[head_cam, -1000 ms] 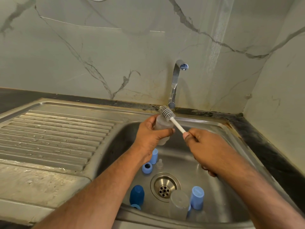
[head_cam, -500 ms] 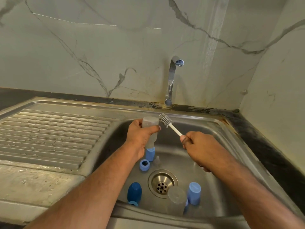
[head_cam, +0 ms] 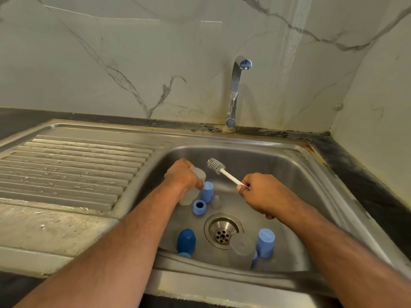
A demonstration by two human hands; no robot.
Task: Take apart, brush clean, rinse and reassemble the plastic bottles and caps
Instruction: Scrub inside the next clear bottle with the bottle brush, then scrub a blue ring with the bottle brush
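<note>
Your left hand [head_cam: 182,174] holds a clear bottle [head_cam: 193,192] low in the sink [head_cam: 289,174], fingers curled round it. The bottle is just beside a blue cap [head_cam: 207,192] and a blue ring [head_cam: 199,206]. Your right hand [head_cam: 260,194] grips the white brush [head_cam: 219,168], with its bristles up in the air, apart from the bottle. More caps and another clear bottle [head_cam: 241,252] stand near the drain [head_cam: 222,231].
</note>
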